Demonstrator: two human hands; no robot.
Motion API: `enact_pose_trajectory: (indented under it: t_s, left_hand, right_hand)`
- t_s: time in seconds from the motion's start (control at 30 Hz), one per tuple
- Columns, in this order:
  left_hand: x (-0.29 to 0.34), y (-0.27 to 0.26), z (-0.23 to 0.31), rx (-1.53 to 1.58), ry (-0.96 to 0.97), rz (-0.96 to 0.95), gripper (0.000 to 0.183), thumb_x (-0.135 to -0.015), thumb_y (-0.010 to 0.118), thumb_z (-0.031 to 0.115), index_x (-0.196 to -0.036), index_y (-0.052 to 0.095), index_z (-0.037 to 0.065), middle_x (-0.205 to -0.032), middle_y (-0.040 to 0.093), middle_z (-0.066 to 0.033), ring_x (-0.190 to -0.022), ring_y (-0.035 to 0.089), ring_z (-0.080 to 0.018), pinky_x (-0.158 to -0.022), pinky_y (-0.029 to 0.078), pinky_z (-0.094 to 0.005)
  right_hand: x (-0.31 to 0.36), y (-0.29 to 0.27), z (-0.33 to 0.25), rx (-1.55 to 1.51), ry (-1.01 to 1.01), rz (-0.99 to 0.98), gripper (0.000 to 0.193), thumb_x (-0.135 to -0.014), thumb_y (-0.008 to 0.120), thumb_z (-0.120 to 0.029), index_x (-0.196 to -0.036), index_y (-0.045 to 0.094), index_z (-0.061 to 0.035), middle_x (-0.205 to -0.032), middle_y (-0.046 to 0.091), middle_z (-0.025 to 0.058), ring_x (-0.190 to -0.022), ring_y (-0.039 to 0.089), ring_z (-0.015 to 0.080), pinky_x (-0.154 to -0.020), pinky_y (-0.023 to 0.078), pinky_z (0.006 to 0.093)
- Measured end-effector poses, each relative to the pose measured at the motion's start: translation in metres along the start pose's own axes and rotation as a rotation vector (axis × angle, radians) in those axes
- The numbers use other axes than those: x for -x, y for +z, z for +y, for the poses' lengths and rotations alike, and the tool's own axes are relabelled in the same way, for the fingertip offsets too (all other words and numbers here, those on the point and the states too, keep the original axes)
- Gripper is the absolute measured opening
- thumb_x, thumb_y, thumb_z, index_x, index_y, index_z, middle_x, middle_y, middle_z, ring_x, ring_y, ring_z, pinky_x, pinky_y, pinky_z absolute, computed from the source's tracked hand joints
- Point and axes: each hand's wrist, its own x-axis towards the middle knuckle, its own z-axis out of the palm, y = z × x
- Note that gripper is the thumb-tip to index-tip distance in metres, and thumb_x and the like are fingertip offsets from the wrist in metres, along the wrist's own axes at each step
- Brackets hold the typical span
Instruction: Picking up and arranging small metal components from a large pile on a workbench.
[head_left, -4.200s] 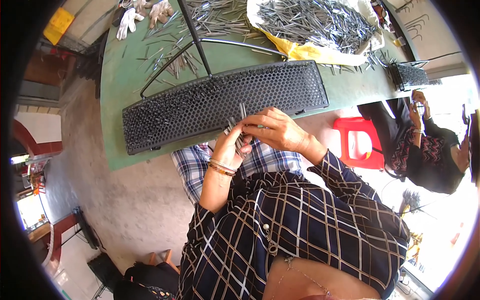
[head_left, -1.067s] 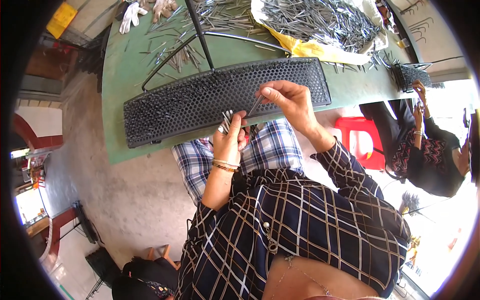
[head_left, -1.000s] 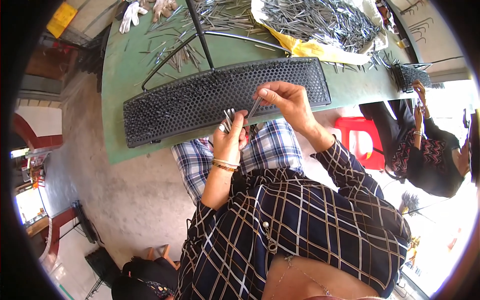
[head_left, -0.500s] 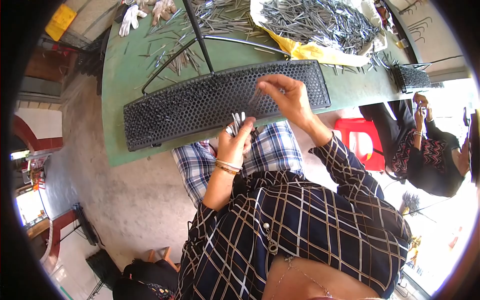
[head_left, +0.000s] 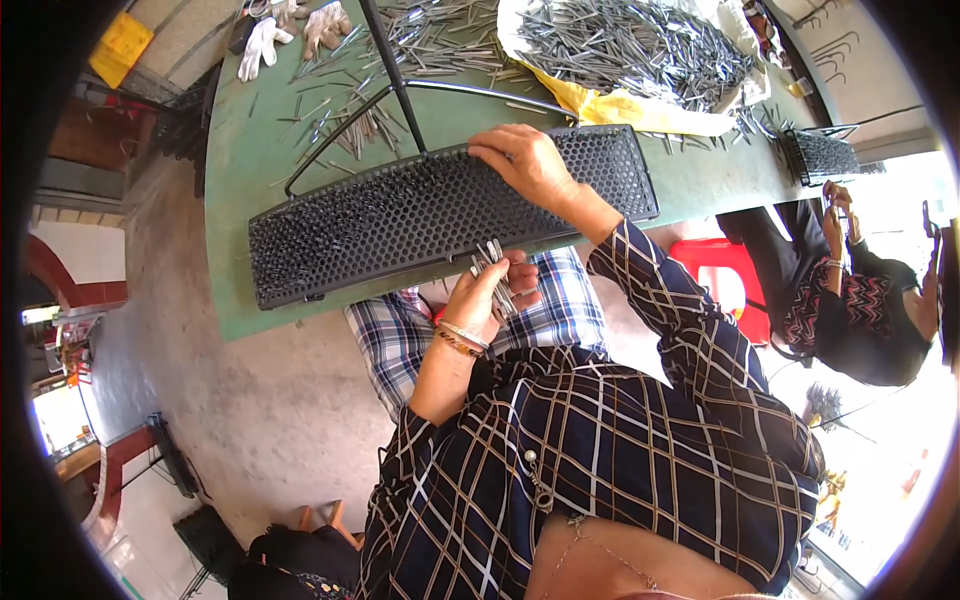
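Note:
A long black perforated rack (head_left: 420, 228) lies along the near edge of the green table, its frame rods rising behind it. Dark pieces stand packed in the holes of its left part, and open holes show toward the right. My left hand (head_left: 472, 302), just in front of the rack's near edge, is closed around a small bunch of slim grey metal rods (head_left: 505, 302), its fingers partly loosened. Over the rack's far edge, right of the middle, hovers or rests my right hand (head_left: 535, 168). Its fingertips are pressed together, pointing down-left; whatever is between them is hidden.
Loose metal rods (head_left: 440, 45) are strewn across the back of the green table (head_left: 245, 160). A white and yellow sack (head_left: 610, 108) heaped with rods lies at the back right. White gloves (head_left: 263, 45) are at the far left. Right of me are a red stool (head_left: 720, 262) and another person (head_left: 860, 300).
My right hand has moved left and away from me, to the rack's far edge. The left hand has shifted slightly right, and its fingers have loosened around the rods.

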Motion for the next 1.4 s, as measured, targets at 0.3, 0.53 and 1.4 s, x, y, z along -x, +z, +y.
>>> enact_pose_trajectory:
  t_s: [0.3, 0.53, 1.4]
  left_hand:
    - [0.003, 0.006, 0.002, -0.051, -0.071, -0.021, 0.03, -0.095, 0.046, 0.026, -0.117, 0.05, 0.008, -0.102, 0.061, -0.0154, -0.089, 0.063, -0.0244, -0.072, 0.057, -0.0418]
    - [0.007, 0.012, 0.006, -0.121, -0.086, 0.017, 0.029, -0.094, 0.047, 0.027, -0.118, 0.05, 0.01, -0.095, 0.064, -0.0129, -0.077, 0.063, -0.0145, -0.056, 0.052, -0.0272]
    - [0.007, 0.03, 0.013, -0.341, 0.136, -0.065, 0.031, -0.096, 0.045, 0.025, -0.115, 0.053, 0.002, -0.101, 0.064, -0.0158, -0.077, 0.063, -0.0144, -0.053, 0.051, -0.0232]
  right_hand:
    - [0.003, -0.001, -0.001, 0.144, -0.138, -0.05, 0.014, -0.081, 0.062, -0.019, -0.087, 0.067, -0.0067, -0.09, 0.061, 0.0048, -0.085, 0.057, 0.0232, -0.077, 0.042, 0.0346]
    - [0.004, -0.001, -0.005, 0.165, -0.116, -0.039, 0.016, -0.079, 0.065, -0.014, -0.092, 0.067, -0.0044, -0.092, 0.062, 0.007, -0.085, 0.058, 0.0259, -0.075, 0.045, 0.036]
    - [0.056, -0.049, -0.05, -0.748, 0.818, -0.409, 0.019, -0.084, 0.066, -0.014, -0.093, 0.065, 0.0032, -0.08, 0.065, 0.0048, -0.071, 0.058, 0.0066, -0.062, 0.046, 0.0213]
